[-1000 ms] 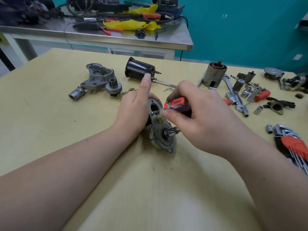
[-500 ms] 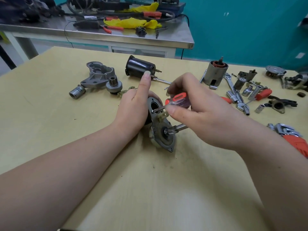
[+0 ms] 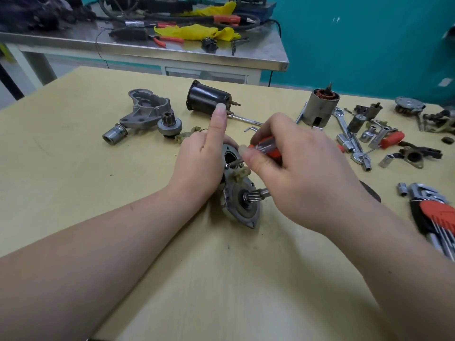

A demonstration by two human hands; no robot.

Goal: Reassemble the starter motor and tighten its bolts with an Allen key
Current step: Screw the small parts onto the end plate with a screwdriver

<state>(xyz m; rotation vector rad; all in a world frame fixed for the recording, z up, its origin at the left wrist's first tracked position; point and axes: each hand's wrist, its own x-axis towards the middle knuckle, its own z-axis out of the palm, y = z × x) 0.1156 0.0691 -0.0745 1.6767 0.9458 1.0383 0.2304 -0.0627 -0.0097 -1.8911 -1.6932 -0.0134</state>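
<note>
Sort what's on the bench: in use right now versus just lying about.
In use: motor end plate, held by left hand; red-handled screwdriver in right hand.

Lying about: black can, armature, aluminium nose housing, Allen key set, sockets.

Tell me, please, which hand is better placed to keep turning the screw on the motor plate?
Right hand: it grips the screwdriver, tip at the motor plate. Left hand steadies the housing.

The left hand (image 3: 199,166) hides the motor body (image 3: 240,193); the Allen key set (image 3: 435,225) runs off frame.
</note>
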